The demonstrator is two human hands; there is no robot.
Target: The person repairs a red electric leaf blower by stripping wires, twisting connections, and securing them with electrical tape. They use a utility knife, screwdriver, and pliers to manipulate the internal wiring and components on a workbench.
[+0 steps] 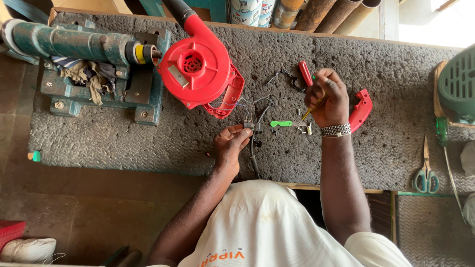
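Note:
My left hand (230,143) pinches a small grey switch part (248,125) with thin wires running up to the opened red blower (198,66). A black cable (254,158) trails from the part toward my body. My right hand (328,98) grips a thin yellow-handled screwdriver (310,111), its tip pointing down at small screws (306,129) on the bench. A green plastic piece (281,123) lies between my hands. A red handle cover (362,109) lies just right of my right hand.
A green bench vise (89,64) with rags stands at the left. A red-handled tool (305,73) lies above my right hand. Green-handled scissors (426,170), a green screwdriver (442,131) and a green fan housing (457,84) sit at the right. Pipes and cans (297,12) line the back.

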